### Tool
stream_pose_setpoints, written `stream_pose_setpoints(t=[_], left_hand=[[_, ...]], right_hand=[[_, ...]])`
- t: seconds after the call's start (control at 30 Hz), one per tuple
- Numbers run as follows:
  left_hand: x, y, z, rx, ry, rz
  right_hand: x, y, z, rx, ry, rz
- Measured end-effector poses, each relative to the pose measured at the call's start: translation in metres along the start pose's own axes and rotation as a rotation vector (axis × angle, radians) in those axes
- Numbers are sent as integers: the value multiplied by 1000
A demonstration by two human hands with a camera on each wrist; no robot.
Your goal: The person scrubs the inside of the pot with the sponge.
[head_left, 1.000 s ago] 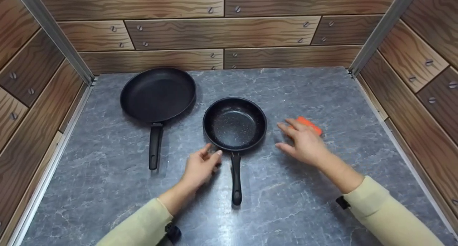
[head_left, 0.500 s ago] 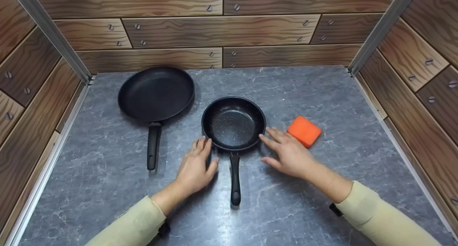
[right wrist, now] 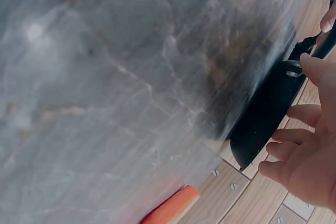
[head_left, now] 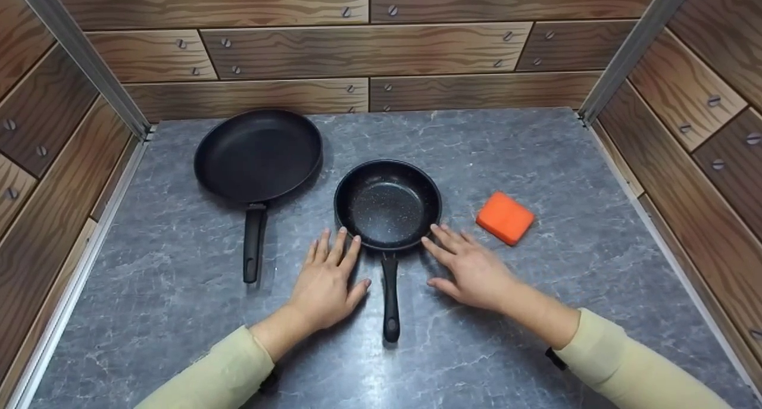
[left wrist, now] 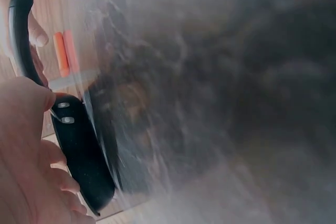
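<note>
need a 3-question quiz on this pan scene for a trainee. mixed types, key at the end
1. Fill in: In the head view, the orange squarish block lies to the ____ of the black, white-speckled round frying pan.
2. True or false: The left hand is wrapped round the speckled pan's black handle.
3. Multiple choice: Which sits closest to the wood-patterned back wall?
A) the orange block
B) the speckled pan
C) the larger, plain black round frying pan

Key:
1. Right.
2. False: it is beside the handle, fingers spread.
3. C.
</note>
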State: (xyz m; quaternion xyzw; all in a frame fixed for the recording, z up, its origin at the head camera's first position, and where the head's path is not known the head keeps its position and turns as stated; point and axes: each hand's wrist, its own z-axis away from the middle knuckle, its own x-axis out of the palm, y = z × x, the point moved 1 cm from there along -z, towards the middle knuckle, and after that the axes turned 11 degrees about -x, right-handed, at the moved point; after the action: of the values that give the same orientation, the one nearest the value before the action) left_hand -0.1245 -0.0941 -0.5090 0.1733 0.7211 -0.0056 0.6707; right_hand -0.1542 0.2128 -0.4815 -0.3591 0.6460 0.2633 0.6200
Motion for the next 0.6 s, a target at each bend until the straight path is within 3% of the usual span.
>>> stream_pose_setpoints(t=[0.3, 0.6], left_hand=[[-7, 2, -5, 4, -56, -49], [-8, 10, -25, -14, -140, -58]], right_hand=[[2, 2, -2, 7, 14, 9], [2, 16, -5, 30, 53, 12]])
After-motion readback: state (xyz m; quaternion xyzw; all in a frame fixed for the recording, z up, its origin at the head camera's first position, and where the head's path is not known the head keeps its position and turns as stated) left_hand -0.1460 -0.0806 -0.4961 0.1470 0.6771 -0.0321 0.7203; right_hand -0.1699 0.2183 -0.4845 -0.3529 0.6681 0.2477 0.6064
